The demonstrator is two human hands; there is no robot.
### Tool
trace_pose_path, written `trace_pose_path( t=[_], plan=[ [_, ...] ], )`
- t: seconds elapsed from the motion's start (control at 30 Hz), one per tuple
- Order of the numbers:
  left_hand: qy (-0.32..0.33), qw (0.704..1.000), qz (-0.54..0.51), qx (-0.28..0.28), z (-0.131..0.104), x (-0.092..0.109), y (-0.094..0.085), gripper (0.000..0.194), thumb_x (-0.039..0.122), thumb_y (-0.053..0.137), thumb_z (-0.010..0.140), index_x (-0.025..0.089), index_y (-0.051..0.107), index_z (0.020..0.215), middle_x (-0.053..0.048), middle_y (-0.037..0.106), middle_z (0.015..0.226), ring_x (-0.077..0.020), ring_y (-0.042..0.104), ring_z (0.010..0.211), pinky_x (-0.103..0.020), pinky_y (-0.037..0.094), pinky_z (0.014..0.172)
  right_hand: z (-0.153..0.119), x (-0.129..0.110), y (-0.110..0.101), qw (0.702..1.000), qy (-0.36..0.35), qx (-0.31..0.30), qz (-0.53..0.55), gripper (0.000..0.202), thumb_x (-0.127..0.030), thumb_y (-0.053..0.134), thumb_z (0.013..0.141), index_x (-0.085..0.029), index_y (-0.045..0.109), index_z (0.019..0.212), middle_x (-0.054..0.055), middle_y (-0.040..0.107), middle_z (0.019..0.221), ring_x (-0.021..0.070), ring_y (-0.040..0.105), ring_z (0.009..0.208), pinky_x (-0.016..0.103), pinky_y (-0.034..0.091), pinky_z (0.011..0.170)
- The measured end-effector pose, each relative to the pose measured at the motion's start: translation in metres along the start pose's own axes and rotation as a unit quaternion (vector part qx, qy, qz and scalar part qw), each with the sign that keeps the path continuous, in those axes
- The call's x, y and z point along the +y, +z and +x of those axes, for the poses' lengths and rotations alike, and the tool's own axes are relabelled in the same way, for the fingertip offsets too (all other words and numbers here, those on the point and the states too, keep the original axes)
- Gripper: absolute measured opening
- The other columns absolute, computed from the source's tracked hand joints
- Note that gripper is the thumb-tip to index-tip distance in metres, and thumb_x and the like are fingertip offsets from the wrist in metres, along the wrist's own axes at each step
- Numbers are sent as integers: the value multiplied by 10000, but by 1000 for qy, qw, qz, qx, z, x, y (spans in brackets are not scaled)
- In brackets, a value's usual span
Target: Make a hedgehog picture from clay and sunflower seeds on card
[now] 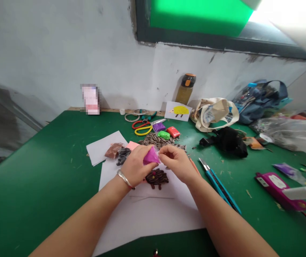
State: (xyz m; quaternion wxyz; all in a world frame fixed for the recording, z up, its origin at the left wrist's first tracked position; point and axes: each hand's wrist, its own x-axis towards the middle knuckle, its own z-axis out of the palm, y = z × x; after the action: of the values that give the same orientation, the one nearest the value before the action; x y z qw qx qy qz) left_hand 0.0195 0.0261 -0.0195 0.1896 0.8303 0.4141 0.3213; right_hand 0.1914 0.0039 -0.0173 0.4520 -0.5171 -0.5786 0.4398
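My left hand (135, 162) is closed around a bright magenta packet (151, 156) that looks like soft clay in clear plastic. At the packet's right edge, the fingers of my right hand (178, 162) are pinched together, seemingly on the clear wrapping. Below both hands, a hedgehog picture (157, 177) with dark seed-like spines and a small reddish and yellow decoration lies on white paper (144, 221). Beside my left hand are a black packet (123, 156) and a brown packet (114, 150). Striped sunflower seeds (153, 139) are heaped just beyond my hands.
Behind the seeds lie scissors (143, 130) and purple, green (164, 135) and red (173, 132) packets. A blue utility knife (219, 187) and a magenta glue gun (281, 191) lie right. A bottle (185, 89), hedgehog drawing (178, 111) and cloth bag (214, 114) stand along the wall.
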Motion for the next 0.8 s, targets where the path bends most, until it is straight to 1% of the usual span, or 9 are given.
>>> trace_pose_path(
  t=[0.07,0.1,0.17,0.23,0.43,0.57,0.63,0.7,0.8],
  plan=[
    [18,1000,20,2,0,-1,0,450,311,647,759,183,517,1170,-96,608,1109,-244,544,1050,-444,430,933,0,0,-1,999,-45,11,-28,109,-189,549,733,-211,551,840,-24,505,723,111,455,622,237,372,555],
    [26,999,26,-2,0,-1,0,440,321,638,768,180,519,1168,-99,606,1107,-247,539,1054,-445,427,937,-1,0,-2,995,-78,11,-53,118,-169,545,738,-215,553,846,-17,510,745,118,469,654,244,384,584],
    [36,999,33,-11,0,-2,0,430,341,618,785,171,519,1168,-103,602,1100,-249,532,1059,-442,422,944,-2,-2,-4,984,-136,1,-114,104,-137,523,758,-211,580,803,-1,523,770,127,487,706,255,394,634],
    [39,998,39,-11,0,-3,0,428,353,603,800,163,518,1174,-106,600,1089,-248,528,1053,-434,421,946,-3,-4,-5,975,-156,-8,-158,107,-141,529,776,-207,611,759,6,536,766,125,494,702,256,392,635],
    [54,996,66,6,-2,-8,2,430,345,590,820,158,511,1198,-108,591,1078,-246,524,1042,-427,427,935,-2,-1,-4,972,-135,-4,-193,86,-212,605,774,-232,675,820,-2,582,751,121,508,648,265,387,625],
    [66,994,82,12,-3,-9,4,398,312,574,825,166,527,1192,-117,584,1081,-254,524,1044,-433,436,929,0,5,-1,974,-112,-7,-197,82,-224,615,762,-236,691,790,-1,586,720,127,507,645,262,372,608],
    [69,994,88,9,-4,-9,5,394,294,571,823,160,532,1192,-124,584,1078,-258,525,1041,-439,436,931,1,7,1,981,-78,-12,-175,91,-225,614,749,-233,693,793,1,604,737,133,513,661,262,377,611],
    [71,993,91,6,-4,-9,6,393,277,568,821,153,533,1192,-127,586,1073,-262,526,1041,-441,434,936,3,8,2,991,-29,-18,-130,111,-227,613,732,-217,691,810,4,623,759,137,520,670,263,390,615],
    [67,994,90,1,-4,-8,7,400,282,569,818,167,528,1198,-118,585,1078,-260,526,1047,-436,429,944,4,8,3,998,21,-30,-52,110,-227,599,718,-181,678,779,2,621,719,130,517,644,258,400,604]
  ],
)
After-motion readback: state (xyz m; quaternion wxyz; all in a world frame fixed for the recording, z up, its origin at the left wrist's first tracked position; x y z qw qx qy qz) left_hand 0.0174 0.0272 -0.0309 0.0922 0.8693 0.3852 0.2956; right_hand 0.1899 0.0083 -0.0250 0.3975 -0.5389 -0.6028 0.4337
